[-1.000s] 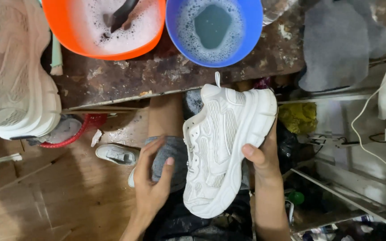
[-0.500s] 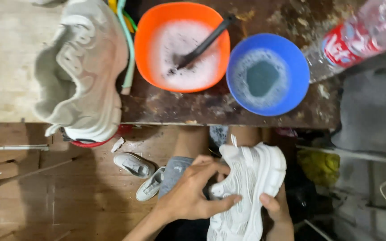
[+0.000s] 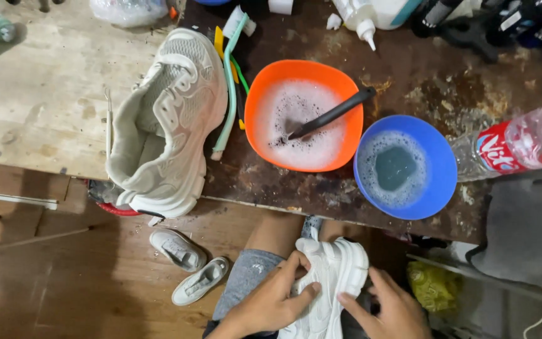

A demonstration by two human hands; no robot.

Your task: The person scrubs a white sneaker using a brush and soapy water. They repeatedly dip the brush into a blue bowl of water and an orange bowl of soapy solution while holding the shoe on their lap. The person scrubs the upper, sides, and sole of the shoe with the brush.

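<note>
White sneaker (image 3: 332, 282) held over the lap, below the desk (image 3: 45, 113) front edge. Left hand (image 3: 271, 301) fingers curled around its upper; right hand (image 3: 396, 307) clasps the sole side. Orange bowl (image 3: 265, 94) nearby.

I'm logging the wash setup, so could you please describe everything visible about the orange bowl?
The orange bowl is round, looks like plastic, and stands upright on the dark, stained table. It holds white soapy foam. A black-handled brush leans inside, handle over the right rim. A blue bowl sits just to its right; neither hand touches it.
</note>
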